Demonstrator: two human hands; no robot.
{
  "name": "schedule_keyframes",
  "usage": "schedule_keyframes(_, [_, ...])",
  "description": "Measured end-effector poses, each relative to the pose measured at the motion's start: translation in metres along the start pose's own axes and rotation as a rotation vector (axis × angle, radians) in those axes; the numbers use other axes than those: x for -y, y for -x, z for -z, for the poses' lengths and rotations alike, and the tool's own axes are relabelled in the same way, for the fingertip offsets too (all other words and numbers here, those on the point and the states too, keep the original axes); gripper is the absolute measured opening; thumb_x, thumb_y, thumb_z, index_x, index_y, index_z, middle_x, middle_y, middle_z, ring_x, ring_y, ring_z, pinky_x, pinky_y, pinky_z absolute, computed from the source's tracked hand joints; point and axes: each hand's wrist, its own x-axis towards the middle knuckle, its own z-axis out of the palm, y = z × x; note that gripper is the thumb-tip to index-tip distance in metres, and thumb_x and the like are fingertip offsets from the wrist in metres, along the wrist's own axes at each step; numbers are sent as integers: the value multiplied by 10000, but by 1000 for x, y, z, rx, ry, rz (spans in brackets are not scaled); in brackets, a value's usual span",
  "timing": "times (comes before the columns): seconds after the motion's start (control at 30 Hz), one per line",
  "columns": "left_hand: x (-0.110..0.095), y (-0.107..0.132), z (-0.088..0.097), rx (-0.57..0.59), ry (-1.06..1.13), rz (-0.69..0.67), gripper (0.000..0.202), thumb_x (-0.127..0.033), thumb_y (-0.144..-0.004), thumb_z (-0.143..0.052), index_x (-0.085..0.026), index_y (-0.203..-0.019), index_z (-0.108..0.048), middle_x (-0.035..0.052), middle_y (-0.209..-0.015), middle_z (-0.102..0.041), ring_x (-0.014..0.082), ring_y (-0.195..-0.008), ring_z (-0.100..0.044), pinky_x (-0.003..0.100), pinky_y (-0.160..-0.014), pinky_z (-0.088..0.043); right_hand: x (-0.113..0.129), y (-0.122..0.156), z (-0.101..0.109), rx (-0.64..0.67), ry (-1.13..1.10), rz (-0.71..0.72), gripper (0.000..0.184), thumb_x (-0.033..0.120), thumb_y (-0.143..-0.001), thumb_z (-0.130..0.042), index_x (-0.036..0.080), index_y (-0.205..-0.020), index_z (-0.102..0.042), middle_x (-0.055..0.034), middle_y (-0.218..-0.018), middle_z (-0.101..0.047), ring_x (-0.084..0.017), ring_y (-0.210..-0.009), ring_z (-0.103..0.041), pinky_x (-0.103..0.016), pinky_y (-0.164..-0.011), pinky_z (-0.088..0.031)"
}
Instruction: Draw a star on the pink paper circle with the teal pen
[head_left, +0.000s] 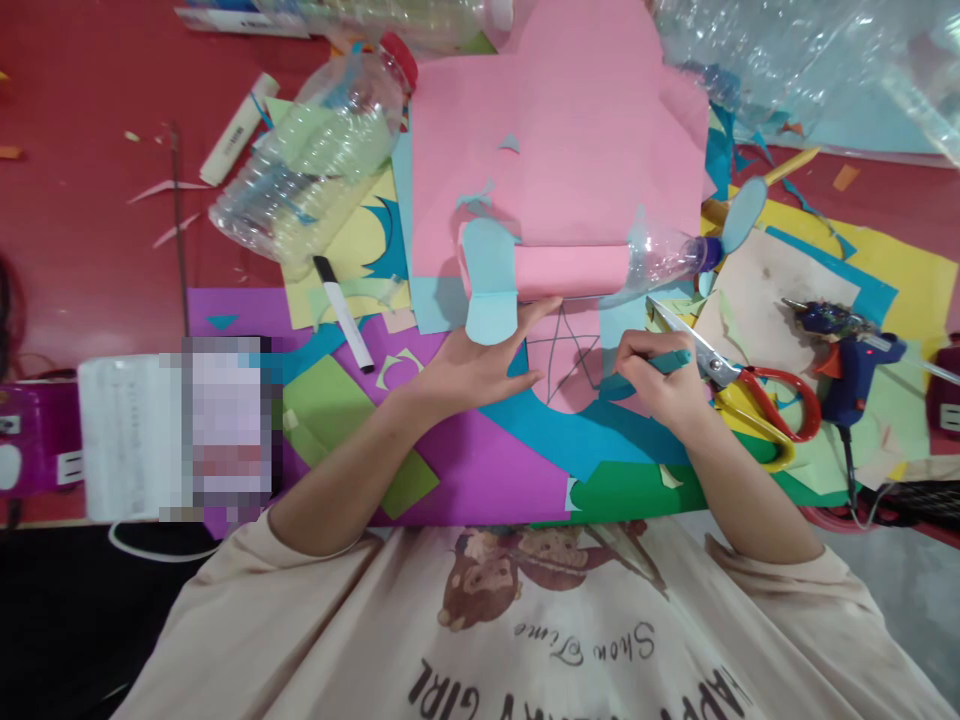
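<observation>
My right hand (664,380) is closed round a teal pen (670,361) at the right side of a pink paper piece (574,385). A star outline in dark lines is drawn on that piece. My left hand (480,365) lies with fingers apart at the left edge of the pink piece, thumb and forefinger on either side of its corner. Just above lies a bottle wrapped in pink paper (574,268), with a clear neck and a dark blue cap (707,254). A light blue paper strip (492,285) covers its left end.
Red-and-yellow-handled scissors (724,372) lie close by my right hand, a blue glue gun (859,370) beyond them. A clear bottle (322,150), a black-capped marker (345,315) and a white marker (238,130) are at left. Large pink sheets (465,120) and coloured scraps cover the table.
</observation>
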Motion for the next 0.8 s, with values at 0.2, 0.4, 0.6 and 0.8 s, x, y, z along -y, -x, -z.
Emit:
schedule_keyframes(0.2, [1, -1, 0, 14, -13, 8, 730, -516, -911, -501, -256, -1528, -211, 110, -1560, -364, 300, -1286, -531, 435, -1083, -423, 1, 1, 0, 37, -6, -16, 206, 174, -669, -438, 204, -470, -391, 29, -437, -378, -92, -436, -333, -261, -440, -262])
schedule_keyframes(0.4, [0, 0, 0, 13, -30, 1, 738, -510, -911, -510, -249, -1527, -200, 122, -1557, -373, 297, -1270, -541, 442, -1069, -441, 1, 1, 0, 46, 4, -28, 211, 178, -676, -444, 203, -472, -397, 28, -446, -377, -94, -448, -342, -264, -451, -266])
schedule_keyframes(0.6, [0, 0, 1, 13, 8, -3, 719, -542, -928, -476, -273, -1534, -199, 103, -1552, -377, 284, -1253, -550, 437, -1101, -401, 2, 2, 2, 56, 3, -27, 208, 180, -670, -435, 202, -472, -378, 30, -444, -359, -89, -449, -326, -261, -451, -262])
schedule_keyframes(0.8, [1, -1, -1, 30, -11, 7, 722, -519, -925, -481, -239, -1530, -203, 123, -1564, -353, 285, -1256, -548, 443, -1109, -390, 4, 1, 3, 74, -6, -55, 209, 193, -665, -436, 196, -463, -385, 29, -439, -373, -83, -450, -335, -258, -457, -263])
